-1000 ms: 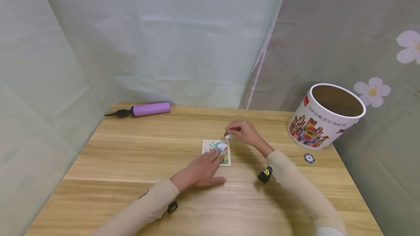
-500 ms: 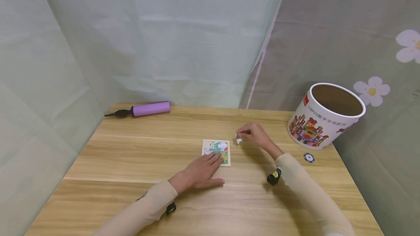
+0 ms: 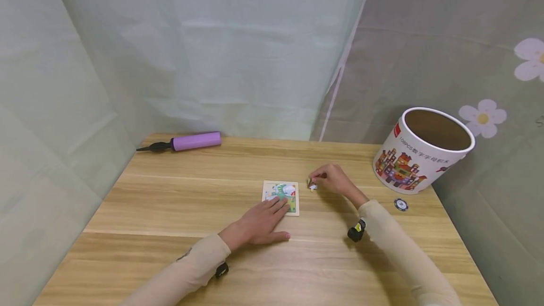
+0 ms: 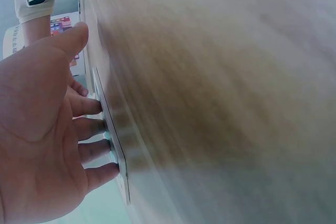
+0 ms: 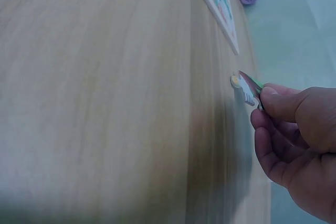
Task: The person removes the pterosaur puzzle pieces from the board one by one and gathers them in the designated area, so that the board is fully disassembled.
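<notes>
A small square jigsaw puzzle (image 3: 283, 187) with a pale frame and a green animal picture lies mid-table. My left hand (image 3: 263, 221) rests its straight fingers over the lower part, hiding some of the picture. In the left wrist view, those fingertips (image 4: 93, 128) touch the puzzle's face. Just right of the frame, my right hand (image 3: 333, 179) pinches a small puzzle piece (image 5: 251, 81) with a green face between thumb and finger, close above the wood. A white piece with a yellow end (image 5: 242, 91) shows right against it, low by the tabletop.
At the back right stands a white bucket (image 3: 401, 169) with a printed castle, its mouth tilted into view. A poker chip (image 3: 400, 204) lies in front of it. A purple hand pump (image 3: 196, 141) lies along the back left edge of the wooden table (image 3: 170, 202).
My right hand has moved from the puzzle's top right corner to the right and lower, and the small pieces at its fingertips moved along. The left hand has stayed nearly still on the puzzle.
</notes>
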`<state>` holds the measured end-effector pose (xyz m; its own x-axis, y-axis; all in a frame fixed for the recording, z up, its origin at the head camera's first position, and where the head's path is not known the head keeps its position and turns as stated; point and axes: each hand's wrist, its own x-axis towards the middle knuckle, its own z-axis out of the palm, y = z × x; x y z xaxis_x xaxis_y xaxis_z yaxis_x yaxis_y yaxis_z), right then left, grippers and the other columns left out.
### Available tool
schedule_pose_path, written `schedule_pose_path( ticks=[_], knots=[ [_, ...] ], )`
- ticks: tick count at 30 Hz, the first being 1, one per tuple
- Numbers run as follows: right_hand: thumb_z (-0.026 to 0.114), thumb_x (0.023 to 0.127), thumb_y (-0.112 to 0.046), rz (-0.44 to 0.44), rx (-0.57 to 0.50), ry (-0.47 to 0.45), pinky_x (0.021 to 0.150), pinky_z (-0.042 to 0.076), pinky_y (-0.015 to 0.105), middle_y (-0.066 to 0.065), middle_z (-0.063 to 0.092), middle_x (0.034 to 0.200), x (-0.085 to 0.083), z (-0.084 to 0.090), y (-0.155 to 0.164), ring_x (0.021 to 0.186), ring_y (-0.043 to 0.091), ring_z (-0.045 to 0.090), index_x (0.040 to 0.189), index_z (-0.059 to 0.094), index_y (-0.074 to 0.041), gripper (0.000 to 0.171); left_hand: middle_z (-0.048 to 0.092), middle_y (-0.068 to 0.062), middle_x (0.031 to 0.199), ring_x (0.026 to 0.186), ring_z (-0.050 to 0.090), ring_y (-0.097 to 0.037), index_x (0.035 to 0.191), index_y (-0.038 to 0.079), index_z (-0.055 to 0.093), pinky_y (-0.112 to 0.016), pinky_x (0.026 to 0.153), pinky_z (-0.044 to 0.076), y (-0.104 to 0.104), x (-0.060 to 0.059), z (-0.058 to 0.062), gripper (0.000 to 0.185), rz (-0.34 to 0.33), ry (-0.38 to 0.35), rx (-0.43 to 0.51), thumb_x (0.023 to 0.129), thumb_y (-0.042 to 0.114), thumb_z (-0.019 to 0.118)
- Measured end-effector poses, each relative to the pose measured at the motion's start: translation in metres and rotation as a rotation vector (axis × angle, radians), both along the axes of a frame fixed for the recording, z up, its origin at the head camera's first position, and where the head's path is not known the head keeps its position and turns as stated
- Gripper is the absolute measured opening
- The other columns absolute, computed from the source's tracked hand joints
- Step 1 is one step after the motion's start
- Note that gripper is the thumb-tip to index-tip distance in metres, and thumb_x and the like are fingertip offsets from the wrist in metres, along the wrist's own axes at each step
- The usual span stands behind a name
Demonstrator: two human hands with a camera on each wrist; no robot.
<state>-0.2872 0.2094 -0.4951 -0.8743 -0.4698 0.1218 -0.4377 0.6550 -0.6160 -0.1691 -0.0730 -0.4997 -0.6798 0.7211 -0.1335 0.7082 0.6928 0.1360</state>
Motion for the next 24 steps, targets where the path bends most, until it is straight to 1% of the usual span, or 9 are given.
schedule_pose_path(
  ticks=[3, 8, 10, 13, 18, 24],
  knots=[
    [0.073, 0.093, -0.004, 0.013, 0.000, 0.001, 0.078, 0.061, 0.033, 0.010, 0.079, 0.099, -0.001, -0.003, 0.000, 0.088, 0.021, 0.074, 0.099, 0.081, -0.004, 0.010, 0.026, -0.012, 0.168, 0.155, 0.024, -0.031, 0.160, 0.006, 0.033, -0.043, 0.125, 0.025, 0.000, 0.000, 0.000, 0.082, 0.003, -0.003, -0.008, 0.102, 0.063, 0.043],
    [0.074, 0.092, -0.003, 0.042, 0.010, 0.037, 0.079, 0.060, 0.032, 0.008, 0.079, 0.097, -0.001, -0.010, 0.001, 0.088, 0.019, 0.072, 0.097, 0.082, -0.005, 0.009, 0.026, -0.013, 0.168, 0.155, 0.025, -0.031, 0.160, 0.006, 0.033, -0.044, 0.125, 0.025, 0.001, 0.001, 0.000, 0.082, 0.007, -0.011, -0.007, 0.102, 0.063, 0.044],
    [0.074, 0.091, -0.003, 0.046, 0.020, 0.051, 0.079, 0.059, 0.032, 0.007, 0.079, 0.096, -0.001, -0.011, 0.001, 0.088, 0.018, 0.071, 0.096, 0.082, -0.005, 0.009, 0.027, -0.013, 0.167, 0.154, 0.025, -0.032, 0.159, 0.005, 0.034, -0.044, 0.124, 0.026, 0.001, 0.002, 0.001, 0.081, 0.004, -0.009, -0.002, 0.102, 0.062, 0.045],
    [0.074, 0.091, -0.003, 0.049, 0.024, 0.048, 0.081, 0.060, 0.034, 0.007, 0.079, 0.096, 0.000, -0.012, 0.000, 0.088, 0.019, 0.071, 0.097, 0.082, -0.005, 0.010, 0.029, -0.014, 0.166, 0.154, 0.027, -0.033, 0.159, 0.005, 0.035, -0.045, 0.124, 0.027, 0.000, 0.003, 0.002, 0.081, -0.002, 0.000, 0.003, 0.102, 0.061, 0.046],
    [0.073, 0.093, -0.005, 0.042, 0.019, 0.029, 0.082, 0.060, 0.035, 0.006, 0.079, 0.096, 0.000, -0.008, -0.002, 0.089, 0.019, 0.072, 0.099, 0.081, -0.006, 0.010, 0.027, -0.014, 0.167, 0.154, 0.026, -0.032, 0.160, 0.005, 0.033, -0.045, 0.124, 0.026, 0.000, 0.003, 0.003, 0.081, 0.000, -0.004, -0.004, 0.102, 0.062, 0.044],
    [0.075, 0.094, -0.013, 0.038, 0.019, 0.056, 0.076, 0.060, 0.036, 0.006, 0.078, 0.097, -0.002, 0.002, -0.009, 0.085, 0.018, 0.072, 0.104, 0.080, -0.005, 0.014, 0.026, -0.013, 0.168, 0.155, 0.025, -0.031, 0.160, 0.006, 0.032, -0.045, 0.124, 0.026, 0.000, 0.003, 0.002, 0.082, 0.013, -0.014, 0.000, 0.102, 0.062, 0.044]
  ],
)
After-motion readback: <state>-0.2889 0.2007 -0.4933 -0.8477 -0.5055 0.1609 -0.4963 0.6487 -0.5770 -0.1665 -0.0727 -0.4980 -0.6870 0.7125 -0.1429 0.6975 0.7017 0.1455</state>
